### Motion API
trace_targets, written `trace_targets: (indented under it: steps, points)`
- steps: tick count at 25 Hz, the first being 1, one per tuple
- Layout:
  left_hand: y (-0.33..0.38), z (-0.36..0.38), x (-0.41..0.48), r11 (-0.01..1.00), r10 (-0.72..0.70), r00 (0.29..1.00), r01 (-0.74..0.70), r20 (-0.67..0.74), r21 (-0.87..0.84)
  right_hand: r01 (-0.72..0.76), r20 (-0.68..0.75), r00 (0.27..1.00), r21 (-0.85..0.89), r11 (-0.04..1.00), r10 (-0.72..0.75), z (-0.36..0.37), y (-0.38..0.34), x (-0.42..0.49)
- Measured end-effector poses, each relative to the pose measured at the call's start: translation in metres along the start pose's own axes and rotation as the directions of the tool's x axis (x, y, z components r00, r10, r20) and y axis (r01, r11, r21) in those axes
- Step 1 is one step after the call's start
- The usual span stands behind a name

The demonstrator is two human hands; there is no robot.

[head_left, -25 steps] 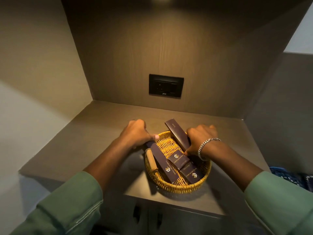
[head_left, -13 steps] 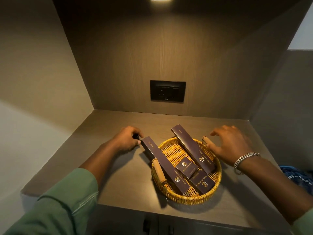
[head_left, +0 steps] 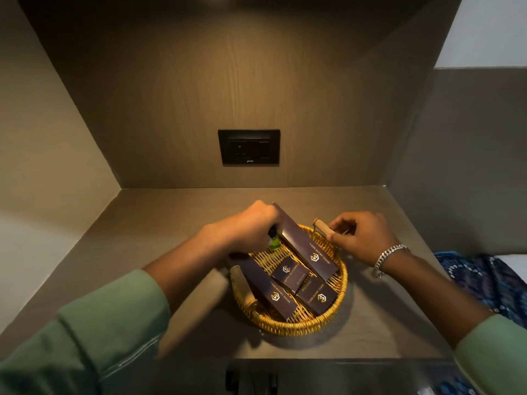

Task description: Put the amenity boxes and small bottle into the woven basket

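Note:
A round woven basket [head_left: 328, 316] with two wooden handles sits on the shelf [head_left: 159, 218]. Inside lie two long dark purple amenity boxes [head_left: 306, 246] [head_left: 265, 289] and two small ones [head_left: 289, 270] [head_left: 316, 295], all with gold logos. My left hand [head_left: 251, 226] hovers over the basket's far left rim, closed on a small green bottle [head_left: 275, 242] with a dark cap; only its lower part shows below my fingers. At the basket's far right, my right hand [head_left: 362, 238] pinches the wooden handle [head_left: 322, 227].
The shelf is a wood-lined niche with side walls left and right. A black socket plate [head_left: 249, 147] is set in the back wall. Blue patterned fabric [head_left: 482, 277] lies beyond the shelf's right edge. A dark cabinet front [head_left: 251, 380] shows below the front edge.
My left hand has moved from the shelf left of the basket to above its rim, now holding the green bottle. My right hand has closed on the right handle.

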State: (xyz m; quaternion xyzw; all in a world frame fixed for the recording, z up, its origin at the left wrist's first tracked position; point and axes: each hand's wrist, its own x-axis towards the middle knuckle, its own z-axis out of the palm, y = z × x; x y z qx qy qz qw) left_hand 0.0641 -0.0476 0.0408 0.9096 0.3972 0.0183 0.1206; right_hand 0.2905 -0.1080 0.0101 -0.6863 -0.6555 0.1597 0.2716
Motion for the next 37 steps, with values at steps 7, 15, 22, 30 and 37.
trace_targets:
  steps: [7, 15, 22, 30, 37]
  points:
    - [0.005, 0.017, 0.012, 0.99, -0.019, 0.989, -0.002, 0.149, 0.138, -0.041, -0.022, 0.999, 0.054, 0.998, 0.042, 0.003, 0.003, -0.001]
    - [0.013, -0.011, -0.013, 0.985, -0.144, 0.989, 0.14, -0.042, -0.097, -0.091, -0.059, 0.994, 0.071, 0.993, 0.095, 0.004, 0.004, -0.003]
    - [0.008, 0.012, -0.111, 0.717, -0.678, 0.67, 0.514, -0.302, -0.471, -0.142, -0.163, 0.974, 0.119, 0.983, 0.161, 0.013, -0.011, -0.021]
    - [-0.012, 0.035, -0.108, 0.452, -0.873, 0.408, 0.468, -0.268, -0.759, -0.125, -0.186, 0.969, 0.187, 0.974, 0.16, 0.044, -0.038, -0.016]
    - [-0.024, 0.034, -0.1, 0.485, -0.863, 0.388, 0.455, -0.324, -0.747, -0.208, -0.164, 0.954, 0.247, 0.947, 0.252, 0.055, -0.057, -0.005]
